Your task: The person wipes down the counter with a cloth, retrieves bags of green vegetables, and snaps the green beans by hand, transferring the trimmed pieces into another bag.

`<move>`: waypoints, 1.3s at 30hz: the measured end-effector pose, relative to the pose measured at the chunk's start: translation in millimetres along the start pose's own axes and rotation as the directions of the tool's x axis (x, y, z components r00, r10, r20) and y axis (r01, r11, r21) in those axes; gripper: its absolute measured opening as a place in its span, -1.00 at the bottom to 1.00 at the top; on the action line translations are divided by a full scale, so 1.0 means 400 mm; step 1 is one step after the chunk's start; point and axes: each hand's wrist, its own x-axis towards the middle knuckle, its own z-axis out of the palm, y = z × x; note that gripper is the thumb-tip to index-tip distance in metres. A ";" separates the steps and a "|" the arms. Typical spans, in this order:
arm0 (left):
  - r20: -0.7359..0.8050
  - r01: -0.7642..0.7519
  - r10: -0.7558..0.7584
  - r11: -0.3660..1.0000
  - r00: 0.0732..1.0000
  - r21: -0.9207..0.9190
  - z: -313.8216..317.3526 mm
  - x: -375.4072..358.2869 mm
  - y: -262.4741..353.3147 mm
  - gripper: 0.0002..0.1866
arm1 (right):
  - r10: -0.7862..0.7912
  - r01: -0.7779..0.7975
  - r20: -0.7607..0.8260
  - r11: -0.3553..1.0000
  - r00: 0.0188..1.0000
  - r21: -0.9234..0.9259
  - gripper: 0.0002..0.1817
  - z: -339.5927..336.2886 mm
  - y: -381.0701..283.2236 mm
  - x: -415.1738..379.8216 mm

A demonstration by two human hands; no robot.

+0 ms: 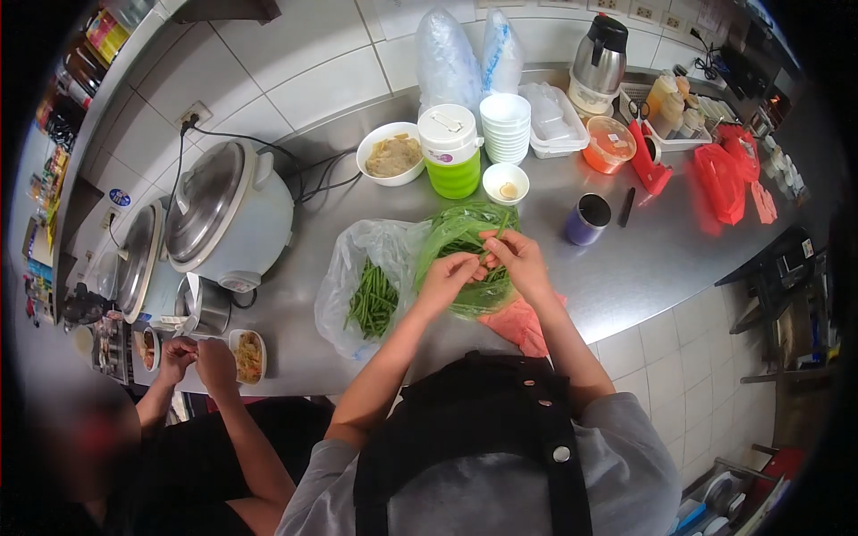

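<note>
Both my hands meet above an open green plastic bag full of long green beans. My right hand pinches a green bean, whose end sticks up past the fingertips. My left hand is closed close beside it, with its fingers on what looks like the same bean. To the left, a clear plastic bag stands open with cut lengths of green beans in it. A crumpled pink-red plastic bag lies under my right forearm at the counter's edge.
Two big rice cookers stand left, with cords behind. At lower left, another person's hands work beside a food bowl. A green-and-white jug, stacked white bowls and small bowl line the back. A purple cup stands right.
</note>
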 end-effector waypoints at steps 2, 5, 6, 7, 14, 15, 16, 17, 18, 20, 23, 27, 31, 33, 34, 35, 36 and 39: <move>-0.022 -0.002 0.003 0.999 1.000 0.041 0.002 -0.001 -0.005 -0.71 | -0.018 0.018 -0.006 1.000 1.000 -0.019 -0.76 0.005 -0.006 -0.002; -0.061 0.017 -0.007 0.987 0.998 0.161 0.007 -0.001 0.001 -0.76 | -0.052 0.050 -0.033 0.998 0.998 -0.045 -0.78 0.017 -0.010 -0.010; -0.085 0.039 -0.019 0.970 0.996 0.240 0.009 -0.003 0.007 -0.79 | -0.068 0.065 -0.051 0.996 0.996 -0.054 -0.79 0.021 -0.010 -0.012; -0.090 0.040 -0.019 0.970 0.996 0.239 0.014 -0.007 0.010 -0.79 | -0.067 0.065 -0.045 0.996 0.997 -0.053 -0.79 0.023 -0.010 -0.014; -0.101 -0.012 0.010 1.000 0.995 -0.027 0.037 -0.012 -0.005 -0.79 | -0.122 0.116 -0.084 0.990 0.989 -0.079 -0.81 0.043 -0.007 -0.018; -0.102 -0.019 0.003 0.988 0.995 -0.154 0.037 -0.013 -0.007 -0.78 | -0.124 0.119 -0.102 0.992 0.987 -0.051 -0.81 0.051 -0.012 -0.018; -0.101 -0.019 0.003 0.988 0.995 -0.153 0.035 -0.012 -0.016 -0.78 | -0.125 0.120 -0.103 0.992 0.987 -0.050 -0.81 0.060 -0.019 -0.018; -0.097 -0.066 0.038 0.950 0.995 -0.305 0.030 -0.011 -0.029 -0.78 | -0.098 0.101 -0.109 0.995 0.989 0.024 -0.81 0.068 -0.028 -0.017; -0.098 -0.110 0.073 0.886 0.992 -0.450 0.028 -0.014 -0.032 -0.79 | -0.071 0.082 -0.113 0.992 0.991 0.098 -0.81 0.076 -0.039 -0.017; -0.115 -0.115 0.071 0.892 0.991 -0.436 0.015 -0.027 -0.036 -0.79 | -0.102 0.122 -0.135 0.982 0.986 0.146 -0.81 0.084 -0.060 -0.006; -0.174 -0.098 0.067 0.979 0.983 -0.178 0.001 -0.030 -0.026 -0.79 | -0.162 0.202 -0.173 0.948 0.971 0.246 -0.80 0.138 -0.140 -0.026; -0.175 -0.295 0.386 0.870 0.906 0.395 -0.055 0.036 -0.283 -0.74 | -0.489 0.487 -0.001 0.869 0.873 -0.087 -0.80 0.268 -0.148 -0.047; -0.036 -0.247 0.571 0.410 0.820 0.878 -0.036 -0.024 -0.181 -0.68 | -0.429 0.535 0.328 0.750 0.841 -0.389 -0.78 0.257 -0.087 -0.003; -0.194 0.088 0.103 0.624 0.976 0.776 -0.045 -0.043 -0.149 -0.68 | -0.208 0.370 0.326 0.721 0.922 -0.586 -0.83 0.171 -0.065 0.053; -0.198 0.094 0.099 0.628 0.975 0.772 -0.044 -0.055 -0.127 -0.68 | -0.082 0.251 0.263 0.652 0.961 -0.716 -0.85 0.140 -0.050 0.066; -0.215 0.025 0.211 0.656 0.954 0.755 -0.045 -0.060 -0.103 -0.66 | -0.076 0.248 0.264 0.651 0.962 -0.717 -0.85 0.119 -0.020 0.066; -0.229 -0.050 0.320 0.672 0.919 0.739 -0.043 -0.063 -0.084 -0.64 | 0.003 0.219 0.259 0.528 0.966 -0.820 -0.85 0.102 0.017 0.066; -0.253 -0.071 0.391 0.650 0.885 0.757 -0.029 -0.048 -0.052 -0.63 | -0.096 0.253 0.234 0.418 0.967 -0.873 -0.83 0.105 0.098 0.041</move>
